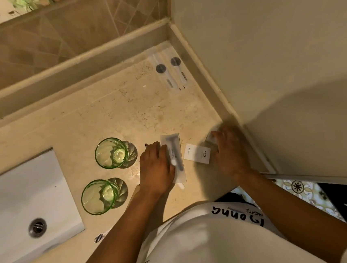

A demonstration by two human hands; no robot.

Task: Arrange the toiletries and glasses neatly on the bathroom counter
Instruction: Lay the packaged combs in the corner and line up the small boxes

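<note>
- My left hand lies flat on a clear sachet holding a razor, fingers straight and close together, pressing it to the worktop near the front edge.
- My right hand rests by the right wall edge, its fingertips on a small white packet; I cannot tell whether the fingers curl round it or only touch it.
- Between my hands sits a white box printed HOTEL, just beside the razor sachet and apart from it.
- Two green glasses stand upright left of my left hand, beside the sink: the far glass and the near glass, close together but not touching.
- Two wrapped toothbrushes lie side by side in the back right corner of the worktop, well apart from everything else.
- My white printed shirt fills the lower part of the view.
</note>
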